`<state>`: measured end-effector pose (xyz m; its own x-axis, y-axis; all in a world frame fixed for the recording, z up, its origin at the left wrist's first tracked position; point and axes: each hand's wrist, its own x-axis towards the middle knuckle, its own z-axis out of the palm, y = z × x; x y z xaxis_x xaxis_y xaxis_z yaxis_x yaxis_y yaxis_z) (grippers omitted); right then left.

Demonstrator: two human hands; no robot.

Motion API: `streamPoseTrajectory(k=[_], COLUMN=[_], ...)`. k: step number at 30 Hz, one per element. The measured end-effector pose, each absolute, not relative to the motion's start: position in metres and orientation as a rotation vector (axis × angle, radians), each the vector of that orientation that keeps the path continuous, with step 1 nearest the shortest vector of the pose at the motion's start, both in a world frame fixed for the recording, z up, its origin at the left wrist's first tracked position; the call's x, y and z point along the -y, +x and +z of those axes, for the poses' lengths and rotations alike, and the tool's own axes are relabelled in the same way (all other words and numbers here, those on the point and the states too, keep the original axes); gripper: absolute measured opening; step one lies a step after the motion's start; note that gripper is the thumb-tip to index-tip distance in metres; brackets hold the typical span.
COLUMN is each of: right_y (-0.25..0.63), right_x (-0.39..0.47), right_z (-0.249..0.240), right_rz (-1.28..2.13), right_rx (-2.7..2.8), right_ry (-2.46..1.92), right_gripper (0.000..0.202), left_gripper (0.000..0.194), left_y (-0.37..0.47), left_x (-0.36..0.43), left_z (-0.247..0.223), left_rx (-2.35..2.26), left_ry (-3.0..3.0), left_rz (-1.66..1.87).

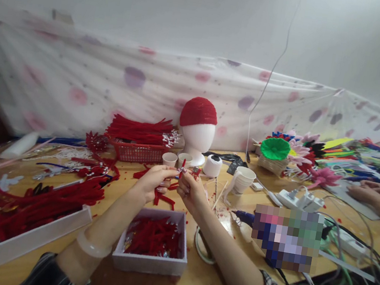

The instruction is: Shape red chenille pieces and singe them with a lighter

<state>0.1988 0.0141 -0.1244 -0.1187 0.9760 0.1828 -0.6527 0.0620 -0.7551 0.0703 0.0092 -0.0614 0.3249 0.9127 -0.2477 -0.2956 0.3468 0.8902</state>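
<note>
My left hand (pixel 155 180) and my right hand (pixel 192 190) meet above the middle of the table, fingertips pinched close together. Between them a short piece of red chenille stem (pixel 183 163) sticks up; most of it is hidden by the fingers. Right below my wrists sits a white box (pixel 149 266) with short red chenille pieces (pixel 154 236) and shiny bits inside. Several loose red strips (pixel 165 200) lie on the wood behind it. Just beyond my hands stand two paper cups (pixel 169 159) and a white thread spool (pixel 212 167).
A white foam head (pixel 197 139) wears a red wrap. Red stems fill a basket (pixel 137 153) and a long white box (pixel 38 243) at left. To the right are a mug (pixel 243 180), a pixelated patch, power strips (pixel 299 199), cables, felt flowers (pixel 275 148) and another person's hands (pixel 367 194).
</note>
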Motion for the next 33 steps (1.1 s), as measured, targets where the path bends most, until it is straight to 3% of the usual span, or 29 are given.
streamPoseTrajectory(k=[4,18,33], right_y=[0.1992,0.2018,0.1977], right_x=[-0.0132,-0.0115,-0.0098], right_z=[-0.1239,-0.1243,-0.1230], right_rz=[1.563,1.816,1.790], right_rx=[0.908,0.979,1.033], right_ry=[-0.497,-0.812,-0.889], right_gripper=[0.043,0.049,0.042], left_gripper=[0.009,0.043,0.046], left_y=[0.0659,0.0629,0.0659], left_x=[-0.0080,-0.0149,-0.0085], left_z=[-0.0574,-0.0620,-0.0579], left_rx=[-0.855,-0.859,-0.822], left_ry=[0.922,0.993,0.974], left_rz=[0.934,1.190,1.253])
